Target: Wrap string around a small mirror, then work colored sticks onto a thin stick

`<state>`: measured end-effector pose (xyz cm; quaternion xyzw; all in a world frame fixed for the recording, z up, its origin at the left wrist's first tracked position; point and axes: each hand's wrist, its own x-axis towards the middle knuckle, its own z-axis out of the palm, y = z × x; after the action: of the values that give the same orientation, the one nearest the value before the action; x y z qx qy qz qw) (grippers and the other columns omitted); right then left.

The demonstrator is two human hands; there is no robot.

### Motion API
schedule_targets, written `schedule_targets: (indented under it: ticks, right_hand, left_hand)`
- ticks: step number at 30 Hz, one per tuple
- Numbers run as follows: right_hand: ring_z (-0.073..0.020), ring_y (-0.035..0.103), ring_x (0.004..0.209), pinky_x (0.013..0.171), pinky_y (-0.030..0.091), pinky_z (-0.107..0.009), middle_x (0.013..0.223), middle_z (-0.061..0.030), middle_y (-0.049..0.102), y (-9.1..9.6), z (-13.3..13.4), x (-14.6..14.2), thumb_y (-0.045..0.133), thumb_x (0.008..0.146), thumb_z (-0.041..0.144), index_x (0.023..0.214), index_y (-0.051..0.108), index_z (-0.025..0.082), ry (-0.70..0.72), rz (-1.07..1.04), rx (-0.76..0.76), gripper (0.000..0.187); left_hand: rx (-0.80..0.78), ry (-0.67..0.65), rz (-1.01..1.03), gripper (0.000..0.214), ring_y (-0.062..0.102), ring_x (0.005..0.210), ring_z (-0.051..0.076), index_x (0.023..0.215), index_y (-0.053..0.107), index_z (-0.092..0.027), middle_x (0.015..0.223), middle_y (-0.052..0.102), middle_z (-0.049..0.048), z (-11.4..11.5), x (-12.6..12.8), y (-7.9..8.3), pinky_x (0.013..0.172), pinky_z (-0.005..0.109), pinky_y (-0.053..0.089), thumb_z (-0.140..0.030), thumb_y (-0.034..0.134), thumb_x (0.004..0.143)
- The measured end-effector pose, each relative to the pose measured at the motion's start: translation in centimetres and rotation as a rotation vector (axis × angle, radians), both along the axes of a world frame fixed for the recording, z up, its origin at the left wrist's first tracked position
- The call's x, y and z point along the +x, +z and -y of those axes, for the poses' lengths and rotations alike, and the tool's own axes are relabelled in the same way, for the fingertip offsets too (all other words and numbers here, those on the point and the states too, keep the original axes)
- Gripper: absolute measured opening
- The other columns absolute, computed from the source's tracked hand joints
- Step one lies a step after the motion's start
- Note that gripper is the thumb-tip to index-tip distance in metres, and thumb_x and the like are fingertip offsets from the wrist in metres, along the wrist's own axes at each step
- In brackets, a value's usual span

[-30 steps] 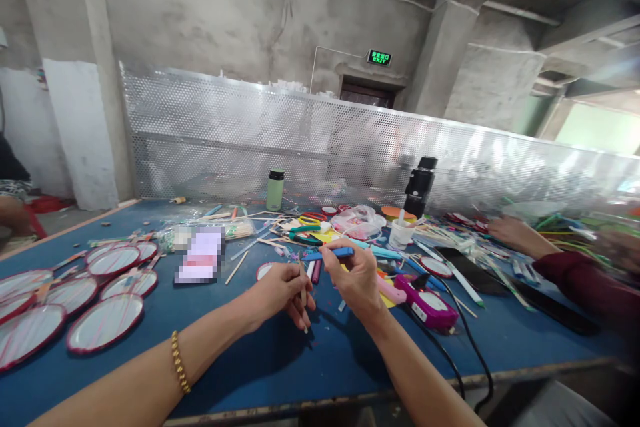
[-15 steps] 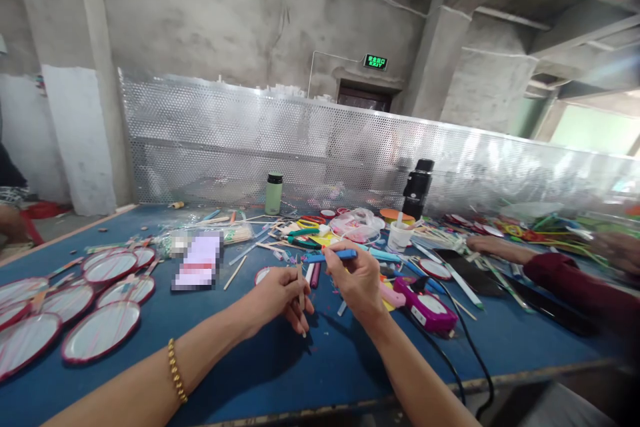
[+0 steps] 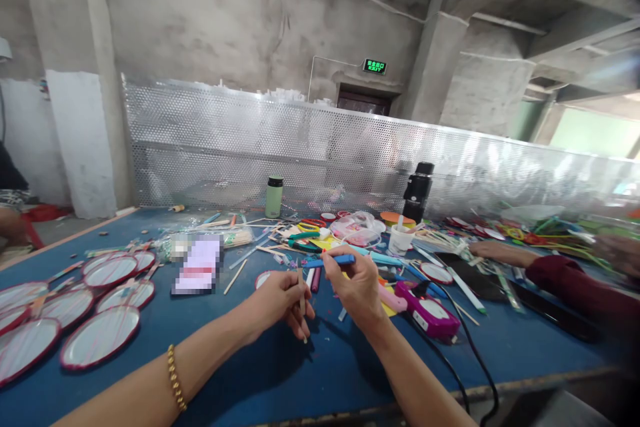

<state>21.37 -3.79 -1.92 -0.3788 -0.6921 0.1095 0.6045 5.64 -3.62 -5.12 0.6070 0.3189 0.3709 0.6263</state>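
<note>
Over the blue table my left hand is closed on a thin wooden stick that stands nearly upright, its lower tip close to the table. My right hand pinches a blue strip that lies level just above the stick's top end. Both hands hover side by side near the table's front middle. A gold bead bracelet circles my left wrist.
Several round red-rimmed fans lie at the left. A magenta glue gun with a black cord lies right of my hands. Scissors, sticks and strips litter the middle; a green flask and a black bottle stand behind. Another person's arm in a dark red sleeve rests at right.
My hands have held their pose with the stick and the blue strip. The other person's arm at the right has shifted slightly. The view has tilted a little.
</note>
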Motion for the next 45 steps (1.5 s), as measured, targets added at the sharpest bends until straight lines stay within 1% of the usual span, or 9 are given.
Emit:
schedule_targets:
  ticks: [7,17,25,32,40,45]
  right_hand:
    - [-0.0072,0.044,0.038,0.037,0.039,-0.018,0.054,0.0038,0.054,-0.02,-0.04,-0.11,0.06,0.082,0.031,0.074,0.063,0.017,0.01,0.0,-0.001,0.017]
    - [-0.0075,0.044,0.038,0.036,0.038,-0.018,0.053,0.0037,0.053,0.18,0.02,0.04,0.06,0.082,0.032,0.072,0.062,0.017,-0.004,-0.003,0.021,0.018]
    - [-0.0072,0.045,0.039,0.036,0.038,-0.018,0.054,0.0035,0.053,0.14,0.03,-0.18,0.06,0.083,0.032,0.073,0.062,0.017,0.004,0.007,0.021,0.019]
    - [-0.0075,0.045,0.038,0.036,0.038,-0.018,0.052,0.0035,0.053,0.32,0.17,-0.07,0.06,0.083,0.031,0.072,0.062,0.017,-0.019,0.007,0.029,0.018]
    - [-0.0076,0.044,0.039,0.036,0.038,-0.018,0.053,0.0032,0.054,0.26,0.15,-0.17,0.06,0.082,0.03,0.071,0.062,0.017,-0.013,0.005,0.028,0.017]
    - [-0.0074,0.044,0.038,0.036,0.036,-0.018,0.052,0.0032,0.054,0.29,0.22,-0.14,0.06,0.081,0.029,0.071,0.062,0.017,-0.029,-0.003,0.019,0.016]
  left_hand:
    - [0.005,0.015,-0.014,0.023,0.064,0.047,0.017,0.082,0.047,-0.014,0.068,0.066,0.0065,0.09,-0.01,0.2,0.044,0.027,0.051,-0.037,0.052,0.081]
    - [-0.009,0.018,-0.024,0.03,0.064,0.048,0.017,0.082,0.046,-0.015,0.069,0.066,0.0068,0.38,-0.02,0.75,0.045,0.028,0.051,-0.043,0.055,0.079]
    - [-0.017,0.026,-0.029,0.035,0.064,0.048,0.018,0.08,0.046,-0.016,0.068,0.066,0.0071,0.42,0.12,0.77,0.044,0.027,0.05,-0.048,0.059,0.076]
    - [-0.022,0.02,-0.015,0.029,0.064,0.047,0.017,0.08,0.046,-0.015,0.068,0.066,0.0066,0.24,0.03,0.67,0.044,0.027,0.05,-0.042,0.057,0.078]
    - [-0.016,0.021,-0.021,0.035,0.065,0.048,0.017,0.08,0.046,-0.016,0.067,0.066,0.0059,0.39,0.07,0.69,0.044,0.027,0.051,-0.048,0.059,0.076]
    - [-0.013,0.017,-0.02,0.029,0.065,0.049,0.017,0.081,0.046,-0.016,0.068,0.066,0.0066,0.39,0.01,0.72,0.045,0.027,0.051,-0.043,0.056,0.079]
